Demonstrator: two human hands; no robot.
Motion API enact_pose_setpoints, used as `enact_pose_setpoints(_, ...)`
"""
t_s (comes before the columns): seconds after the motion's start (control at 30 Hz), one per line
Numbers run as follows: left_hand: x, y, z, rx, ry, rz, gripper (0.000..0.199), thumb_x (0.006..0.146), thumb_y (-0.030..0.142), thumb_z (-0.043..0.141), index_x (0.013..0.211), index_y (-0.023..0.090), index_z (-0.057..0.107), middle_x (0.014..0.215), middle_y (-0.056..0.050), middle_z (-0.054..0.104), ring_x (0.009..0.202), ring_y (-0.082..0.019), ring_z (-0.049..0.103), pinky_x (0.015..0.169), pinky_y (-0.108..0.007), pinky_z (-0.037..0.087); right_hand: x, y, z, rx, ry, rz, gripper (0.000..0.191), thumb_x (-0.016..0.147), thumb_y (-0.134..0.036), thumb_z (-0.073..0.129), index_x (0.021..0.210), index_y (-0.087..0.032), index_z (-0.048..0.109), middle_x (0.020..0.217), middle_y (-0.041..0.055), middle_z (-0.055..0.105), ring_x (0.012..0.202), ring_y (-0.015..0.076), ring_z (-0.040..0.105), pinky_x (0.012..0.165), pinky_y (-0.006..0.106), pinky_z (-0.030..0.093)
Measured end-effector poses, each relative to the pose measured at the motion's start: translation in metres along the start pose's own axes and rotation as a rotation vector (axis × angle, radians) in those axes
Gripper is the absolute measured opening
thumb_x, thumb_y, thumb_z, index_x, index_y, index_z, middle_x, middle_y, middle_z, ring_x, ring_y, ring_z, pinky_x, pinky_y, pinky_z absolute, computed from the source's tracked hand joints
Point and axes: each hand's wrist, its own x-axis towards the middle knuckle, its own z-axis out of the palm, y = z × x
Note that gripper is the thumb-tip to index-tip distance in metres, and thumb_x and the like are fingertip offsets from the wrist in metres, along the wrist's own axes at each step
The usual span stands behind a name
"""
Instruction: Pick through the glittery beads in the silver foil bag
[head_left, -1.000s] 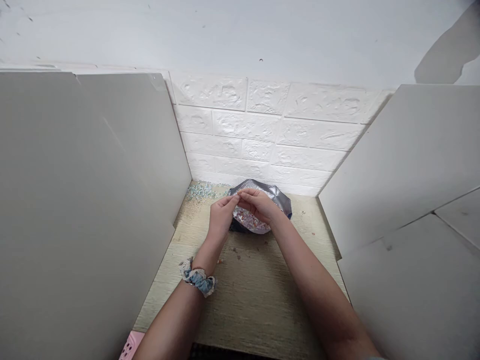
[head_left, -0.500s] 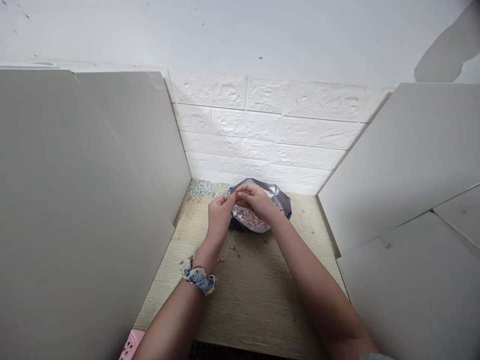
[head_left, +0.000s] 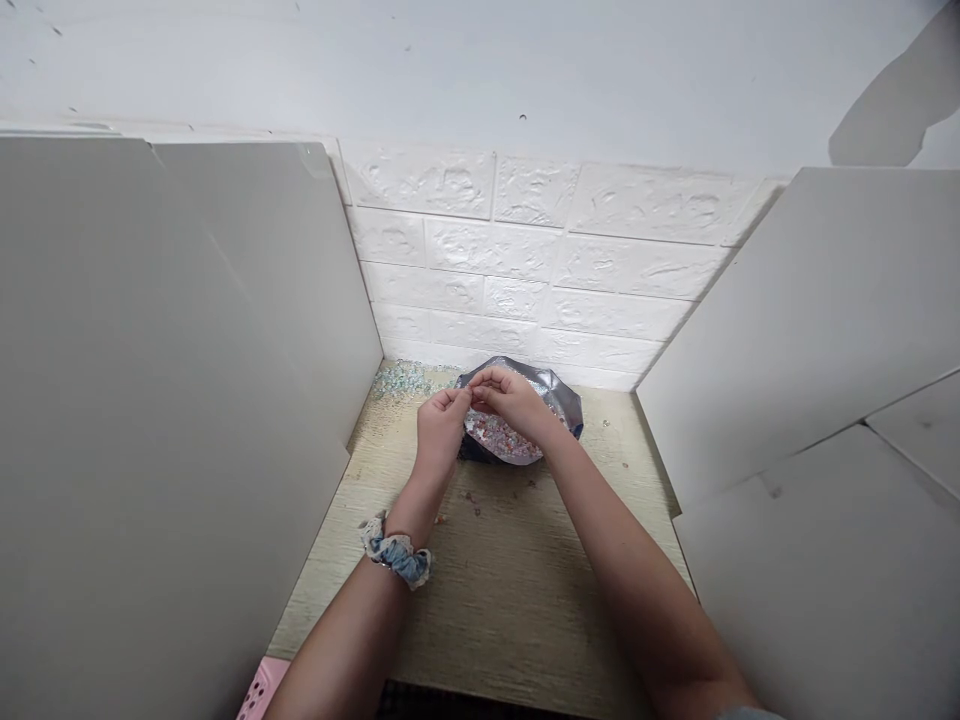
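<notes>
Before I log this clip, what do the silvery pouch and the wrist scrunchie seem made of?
The silvery pouch: probably glossy metallised plastic film, judging by its sheen and crisp folds. The scrunchie: soft matte fabric, blue with whitish edging, shown by its gathered ruffles; cotton or synthetic, I can't tell.

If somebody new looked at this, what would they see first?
Probably the left hand and right hand, meeting over a shiny container of pinkish bits. Next, the blue-and-white scrunchie around the left wrist, and the blue-green bits in the back-left corner.
</notes>
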Motion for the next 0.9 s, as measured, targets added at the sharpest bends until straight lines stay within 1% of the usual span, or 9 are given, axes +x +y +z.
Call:
enact_pose_setpoints(0.17,-0.001,0.002,-0.001,0.000,-0.011,-0.014,0.018,0.066,0.029,0.057,0.056,0.014,0.060,0.037,0.008,0.030,0.042,-0.007,0.031,0.045,-0.020,0.026,-0.002,-0.005,0.001,-0.066,0.013,-0.011,0.005,0.073,-0.019,0.058,0.078,-0.017,0.056,0.072,-0.0019,0.057,0.070,0.0103,0.056,0.071,0.027,0.047)
enact_pose_setpoints(0.37,-0.001,0.001,-0.002,-0.024,-0.045,-0.035,0.021,0.066,0.034,0.060,0.058,0.014,0.061,0.037,0.007,0.030,0.043,-0.008,0.034,0.044,-0.021,0.025,-0.002,-0.004,-0.005,-0.196,0.008,-0.085,0.007,0.073,-0.022,0.058,0.079,-0.017,0.059,0.072,-0.0011,0.058,0.064,0.0102,0.052,0.062,0.026,0.042)
enact_pose_setpoints(0.47,0.000,-0.001,-0.002,-0.048,-0.083,-0.062,0.023,0.065,0.036,0.063,0.059,0.015,0.058,0.037,0.009,0.027,0.039,-0.006,0.027,0.041,-0.020,0.019,-0.002,-0.005,-0.011,-0.318,0.033,-0.106,0.009,0.072,-0.023,0.061,0.078,-0.017,0.063,0.073,0.0007,0.061,0.065,0.0120,0.053,0.061,0.027,0.040)
enact_pose_setpoints(0.57,0.001,-0.004,-0.002,-0.108,-0.134,-0.104,0.028,0.065,0.039,0.063,0.057,0.016,0.049,0.040,0.010,0.026,0.035,-0.003,0.020,0.037,-0.020,0.014,-0.005,-0.011,-0.016,-0.464,0.048,-0.158,0.007,0.074,-0.021,0.060,0.075,-0.017,0.066,0.074,0.0014,0.062,0.071,0.0136,0.055,0.066,0.028,0.041)
enact_pose_setpoints(0.63,0.002,-0.005,-0.001,-0.148,-0.165,-0.138,0.029,0.066,0.041,0.061,0.059,0.016,0.048,0.043,0.009,0.032,0.034,-0.002,0.021,0.036,-0.019,0.012,-0.008,-0.017,-0.017,-0.601,0.037,-0.223,0.008,0.076,-0.018,0.057,0.074,-0.018,0.065,0.077,0.0010,0.062,0.076,0.0138,0.055,0.070,0.028,0.040)
enact_pose_setpoints(0.7,0.002,-0.005,0.000,-0.160,-0.183,-0.171,0.028,0.067,0.042,0.059,0.066,0.015,0.052,0.050,0.005,0.045,0.033,-0.002,0.025,0.034,-0.019,0.012,-0.011,-0.023,-0.017,-0.728,0.012,-0.269,0.011,0.078,-0.015,0.054,0.074,-0.018,0.063,0.078,0.0009,0.060,0.078,0.0138,0.053,0.071,0.028,0.038)
enact_pose_setpoints(0.8,0.002,-0.005,0.001,-0.155,-0.194,-0.183,0.029,0.068,0.042,0.057,0.076,0.014,0.057,0.070,-0.002,0.062,0.035,-0.002,0.032,0.034,-0.019,0.014,-0.015,-0.029,-0.014,-0.827,0.001,-0.302,0.013,0.082,-0.015,0.049,0.073,-0.018,0.057,0.079,0.0016,0.056,0.078,0.0139,0.049,0.069,0.027,0.035)
enact_pose_setpoints(0.87,0.001,-0.005,0.001,-0.164,-0.208,-0.177,0.028,0.067,0.039,0.059,0.079,0.014,0.058,0.082,-0.004,0.064,0.038,-0.001,0.037,0.034,-0.018,0.014,-0.016,-0.031,-0.012,-0.861,0.032,-0.329,0.015,0.084,-0.016,0.046,0.072,-0.018,0.052,0.078,0.0022,0.053,0.076,0.0143,0.047,0.068,0.028,0.034)
enact_pose_setpoints(0.9,0.000,-0.005,0.000,-0.171,-0.215,-0.177,0.027,0.065,0.038,0.060,0.078,0.014,0.058,0.084,-0.004,0.064,0.039,-0.001,0.038,0.034,-0.018,0.014,-0.016,-0.031,-0.011,-0.878,0.055,-0.342,0.015,0.085,-0.017,0.044,0.071,-0.018,0.050,0.079,0.0024,0.052,0.076,0.0145,0.046,0.068,0.028,0.033)
